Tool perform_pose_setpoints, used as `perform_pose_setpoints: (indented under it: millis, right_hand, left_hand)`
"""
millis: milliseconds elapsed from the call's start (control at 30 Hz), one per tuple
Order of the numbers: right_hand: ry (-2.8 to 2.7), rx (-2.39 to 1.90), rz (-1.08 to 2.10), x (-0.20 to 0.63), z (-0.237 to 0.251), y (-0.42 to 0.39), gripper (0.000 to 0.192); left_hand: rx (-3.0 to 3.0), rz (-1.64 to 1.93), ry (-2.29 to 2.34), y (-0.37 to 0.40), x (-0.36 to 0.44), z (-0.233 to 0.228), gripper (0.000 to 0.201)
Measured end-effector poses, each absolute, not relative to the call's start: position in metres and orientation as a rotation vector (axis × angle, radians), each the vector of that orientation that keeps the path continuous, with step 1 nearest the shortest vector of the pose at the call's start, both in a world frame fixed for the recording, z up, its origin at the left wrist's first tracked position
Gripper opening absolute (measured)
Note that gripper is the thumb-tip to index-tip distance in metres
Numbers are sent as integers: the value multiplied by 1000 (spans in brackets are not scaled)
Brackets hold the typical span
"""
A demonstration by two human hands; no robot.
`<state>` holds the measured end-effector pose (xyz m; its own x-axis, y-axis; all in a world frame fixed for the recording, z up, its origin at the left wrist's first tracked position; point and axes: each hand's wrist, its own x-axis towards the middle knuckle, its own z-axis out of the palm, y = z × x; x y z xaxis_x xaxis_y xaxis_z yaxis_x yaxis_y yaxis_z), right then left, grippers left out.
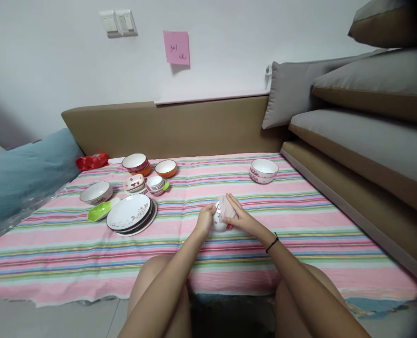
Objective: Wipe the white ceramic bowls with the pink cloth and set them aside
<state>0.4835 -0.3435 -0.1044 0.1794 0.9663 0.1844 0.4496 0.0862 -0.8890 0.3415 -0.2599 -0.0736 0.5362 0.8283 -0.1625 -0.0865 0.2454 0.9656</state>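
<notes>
Between my hands, above the striped cloth, a small white bowl with a red pattern [218,225] is tilted on its side. My left hand [205,219] is closed on the bowl's left edge. A pale pinkish wiping cloth [225,206] covers the bowl's right part. Pressing that cloth against the bowl is my right hand [239,218], its fingers bent over the side and its thumb across the front. The two hands hide much of the bowl's rim. Farther back to the right stand two stacked white bowls [264,170].
A pink striped cloth [201,263] covers the surface. At left are stacked plates [130,212], a green leaf-shaped dish [99,211], a white bowl [96,192], small stacked dishes [155,183], an orange bowl [166,169] and a red bag [92,162]. Cushions [366,136] line the right.
</notes>
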Motion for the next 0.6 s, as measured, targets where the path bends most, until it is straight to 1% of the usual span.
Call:
perform_pose_setpoints:
  millis: [67, 100, 133, 200, 300, 367, 467, 533, 600]
  right_hand:
    - [-1500, -1535, 692, 485, -100, -348, 112]
    - [-1527, -1540, 689, 485, -99, -349, 117]
    - [-1543, -1539, 687, 485, -98, -350, 118]
    - [-1557, -1540, 678, 484, -99, -350, 114]
    - [-1557, -1575, 585, 478, -102, -350, 109]
    - [-1537, -1607, 550, 475, -103, -351, 112]
    - [-1557, -1606, 663, 478, -97, -354, 117]
    - [-1555, -1618, 714, 485, -88, -357, 110]
    - [-1529, -1644, 732, 495, -78, -359, 95]
  left_hand:
    - [1183, 721, 783, -260, 341, -73, 20]
    - [1195, 725, 777, -259, 341, -72, 20]
    - [1202, 736, 771, -259, 342, -71, 20]
    - [1230, 752, 750, -260, 342, -70, 23]
    - [1368, 684, 739, -262, 343, -69, 29]
    - [1485, 636, 767, -263, 343, -69, 25]
    - [1549, 636, 820, -261, 342, -72, 14]
    - [1552, 625, 836, -258, 341, -73, 8]
    - [1523, 606, 839, -253, 341, -73, 9]
